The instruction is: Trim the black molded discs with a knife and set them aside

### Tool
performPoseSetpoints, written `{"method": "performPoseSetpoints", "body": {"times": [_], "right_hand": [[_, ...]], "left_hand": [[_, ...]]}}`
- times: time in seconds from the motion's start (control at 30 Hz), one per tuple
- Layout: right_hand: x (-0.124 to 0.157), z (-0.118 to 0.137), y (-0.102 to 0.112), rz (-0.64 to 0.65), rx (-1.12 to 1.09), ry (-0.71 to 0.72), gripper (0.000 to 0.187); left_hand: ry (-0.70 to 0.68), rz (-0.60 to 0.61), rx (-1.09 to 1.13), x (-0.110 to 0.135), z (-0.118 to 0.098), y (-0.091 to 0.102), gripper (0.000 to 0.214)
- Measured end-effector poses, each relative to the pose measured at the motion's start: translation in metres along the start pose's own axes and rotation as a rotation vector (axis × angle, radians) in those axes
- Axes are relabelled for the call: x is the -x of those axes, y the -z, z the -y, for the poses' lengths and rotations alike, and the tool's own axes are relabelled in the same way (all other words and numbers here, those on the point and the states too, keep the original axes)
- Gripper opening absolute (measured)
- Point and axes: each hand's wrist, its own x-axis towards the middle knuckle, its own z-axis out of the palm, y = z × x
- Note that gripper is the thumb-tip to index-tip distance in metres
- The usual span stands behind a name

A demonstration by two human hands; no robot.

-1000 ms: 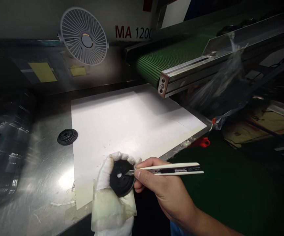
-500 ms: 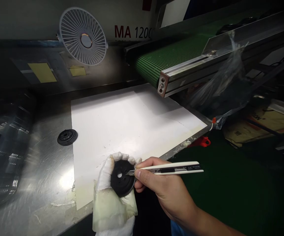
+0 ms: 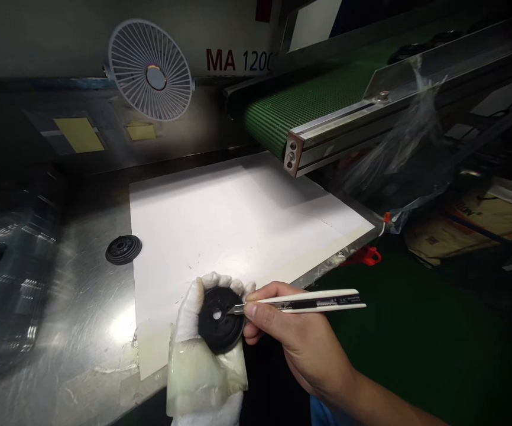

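Here we are, eyes down on the work: my left hand [image 3: 188, 316], in a white fabric glove with a cloudy clear plastic cover over the wrist end, is closed around a black round moulded disc with a centre hole [image 3: 223, 337], gripping it by the rim low at 6 o'clock in my view. My bare right hand [image 3: 294, 337] is closed in a pencil grip on a slim white-handled snap-off utility knife [image 3: 322, 302], and its steel blade tip sits on the disc's face, right beside the hole at that hole's 3 o'clock. Both hands are up at the near edge of a large white sheet [image 3: 233, 231] lying on the brushed stainless steel worktop [image 3: 78, 313]. Out at 9 o'clock, a second small black ribbed disc [image 3: 123, 249] lies flat on the steel, just beside the sheet. At 1 o'clock runs a green mesh conveyor belt [image 3: 309, 103] in a metal frame, ending above the sheet, with clear plastic film [image 3: 404, 142] hanging off its side. At 11 o'clock, a white wire fan guard [image 3: 150, 70] sits on the machine wall, and at 3 o'clock there are cardboard boxes [image 3: 469, 228] down low.
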Motion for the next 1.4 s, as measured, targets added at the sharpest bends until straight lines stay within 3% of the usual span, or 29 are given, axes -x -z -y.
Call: {"method": "performPoseSetpoints", "body": {"times": [0.1, 0.2, 0.37, 0.6, 0.73, 1.0, 1.2, 1.4], "right_hand": [[-0.002, 0.007, 0.004, 0.046, -0.111, -0.016, 0.018], [-0.004, 0.016, 0.011, 0.09, -0.178, -0.025, 0.017], [0.0, 0.023, 0.018, -0.014, -0.108, 0.042, 0.018], [0.007, 0.012, 0.013, -0.149, -0.051, 0.056, 0.024], [0.008, 0.011, 0.011, -0.158, -0.045, 0.065, 0.025], [0.016, 0.011, 0.004, -0.151, -0.066, 0.127, 0.023], [0.016, 0.01, 0.002, -0.168, -0.103, 0.111, 0.024], [0.016, 0.01, -0.001, -0.165, -0.134, 0.102, 0.024]], "left_hand": [[0.044, 0.019, -0.008, -0.002, 0.0, 0.002, 0.023], [0.076, 0.147, -0.145, -0.004, -0.001, 0.011, 0.032], [0.014, 0.229, -0.177, -0.016, 0.006, 0.031, 0.022], [0.048, 0.211, -0.055, -0.019, 0.024, 0.028, 0.032], [0.011, 0.241, -0.054, -0.021, 0.027, 0.026, 0.043], [0.006, 0.234, -0.139, -0.04, 0.039, 0.043, 0.053], [-0.066, 0.217, -0.111, -0.037, 0.039, 0.042, 0.054], [-0.04, 0.213, -0.1, -0.038, 0.036, 0.042, 0.053]]}}
